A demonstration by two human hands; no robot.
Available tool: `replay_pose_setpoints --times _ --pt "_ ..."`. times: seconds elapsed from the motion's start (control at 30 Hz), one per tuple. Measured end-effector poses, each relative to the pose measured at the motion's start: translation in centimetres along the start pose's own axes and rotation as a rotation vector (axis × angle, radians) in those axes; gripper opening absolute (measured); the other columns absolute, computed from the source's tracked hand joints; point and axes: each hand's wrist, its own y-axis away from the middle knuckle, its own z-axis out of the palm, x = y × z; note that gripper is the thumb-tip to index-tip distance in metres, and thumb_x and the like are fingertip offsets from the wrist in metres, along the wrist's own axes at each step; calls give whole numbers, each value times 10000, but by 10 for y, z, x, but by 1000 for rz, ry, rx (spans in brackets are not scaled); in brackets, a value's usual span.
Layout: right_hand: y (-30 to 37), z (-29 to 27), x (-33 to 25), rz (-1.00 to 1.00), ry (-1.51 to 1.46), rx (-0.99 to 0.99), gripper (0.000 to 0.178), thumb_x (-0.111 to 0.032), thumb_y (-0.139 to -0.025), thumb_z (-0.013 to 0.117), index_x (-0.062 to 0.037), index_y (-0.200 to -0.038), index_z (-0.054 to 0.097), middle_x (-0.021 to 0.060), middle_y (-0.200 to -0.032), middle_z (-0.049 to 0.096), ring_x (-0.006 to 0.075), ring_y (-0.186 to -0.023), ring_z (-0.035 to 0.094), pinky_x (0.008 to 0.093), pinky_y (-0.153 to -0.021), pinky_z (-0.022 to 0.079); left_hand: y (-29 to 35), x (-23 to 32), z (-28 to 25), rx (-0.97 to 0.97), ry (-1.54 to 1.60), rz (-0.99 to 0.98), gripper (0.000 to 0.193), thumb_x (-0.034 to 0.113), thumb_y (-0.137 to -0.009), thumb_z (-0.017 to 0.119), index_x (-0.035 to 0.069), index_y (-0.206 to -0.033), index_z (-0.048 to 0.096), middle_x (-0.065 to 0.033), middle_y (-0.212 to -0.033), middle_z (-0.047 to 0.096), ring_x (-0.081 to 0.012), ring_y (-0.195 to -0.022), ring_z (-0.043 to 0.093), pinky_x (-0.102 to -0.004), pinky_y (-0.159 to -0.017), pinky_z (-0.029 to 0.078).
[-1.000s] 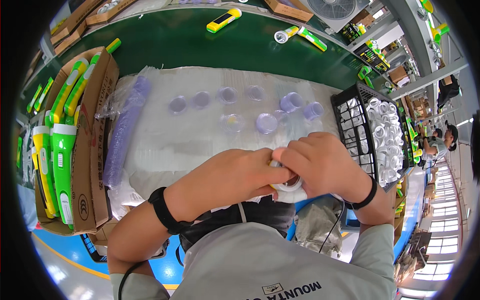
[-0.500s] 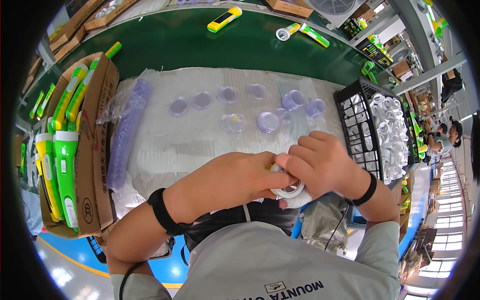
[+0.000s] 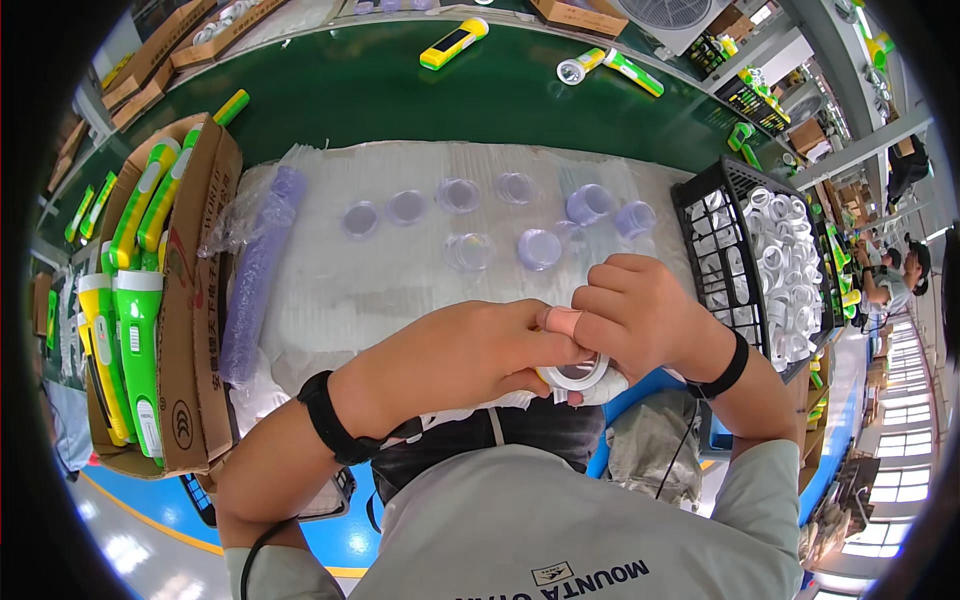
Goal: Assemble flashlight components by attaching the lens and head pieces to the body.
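Note:
Close to my body, both hands meet at a white ring (image 3: pixel 584 380) with a shiny inside, like the ones in the crate. My left hand (image 3: pixel 465 345) grips its left side, thumb and fingers closed. From above and the right, my right hand (image 3: pixel 640 312) closes on the same ring, fingers bent and hiding its far edge. Something whitish shows under the right fingers; I cannot tell what. Beyond the hands, several clear round lenses (image 3: pixel 460 195) lie on the padded white work surface (image 3: pixel 350 300), some stacked, such as the stack of lenses (image 3: pixel 590 203).
At left stands a cardboard box (image 3: pixel 205 330) of green-yellow flashlights (image 3: pixel 138 320), beside a wrapped purple roll of lenses (image 3: pixel 262 275). A black crate (image 3: pixel 722 255) of white rings (image 3: pixel 785 265) is at right. Flashlights (image 3: pixel 454 44) lie on the green belt (image 3: pixel 350 105) beyond. People (image 3: pixel 893 275) sit far right.
The ring has tilted slightly between my hands, and my right fingers have shifted a little on it. The whole view has moved slightly. The lenses lie as before.

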Motion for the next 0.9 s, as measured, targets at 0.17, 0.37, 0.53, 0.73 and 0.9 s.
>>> replay_pose_setpoints --times 0.17,0.37,0.53,0.73,0.9 --pt "6 5 -26 300 68 -19 397 -244 -601 699 -85 -946 584 0 -614 476 180 -526 503 294 -450 369 -5 22 -4 -57 -97 -114 362 114 -709 715 168 -1048 599 -54 -986 563 -260 -738 605 -358 -610 507" --pt "4 0 -11 247 47 12 397 -221 -588 700 -87 -942 579 2 -599 470 183 -521 493 306 -504 374 -7 18 2 35 -108 -115 275 118 -741 685 141 -994 580 -80 -904 567 -261 -715 614 -347 -573 494" --pt "12 3 -11 212 69 18 415 -228 -561 706 -96 -932 572 0 -600 468 187 -519 476 306 -554 334 -11 17 1 -4 -91 -69 287 123 -749 687 135 -1017 585 -70 -931 575 -251 -745 619 -351 -576 494" --pt "20 8 -14 259 -23 180 376 -279 -633 705 -82 -915 555 10 -622 498 207 -520 479 332 -574 333 -11 21 6 48 -185 -60 499 78 -685 744 127 -1145 559 -83 -1024 602 -265 -819 625 -350 -689 516" --pt "44 6 -12 99 -330 436 505 -553 -812 566 -56 -900 549 42 -641 500 245 -532 479 359 -596 349 4 25 18 18 461 -350 703 284 -626 822 73 -1212 497 -162 -1092 620 -319 -941 622 -388 -787 495"
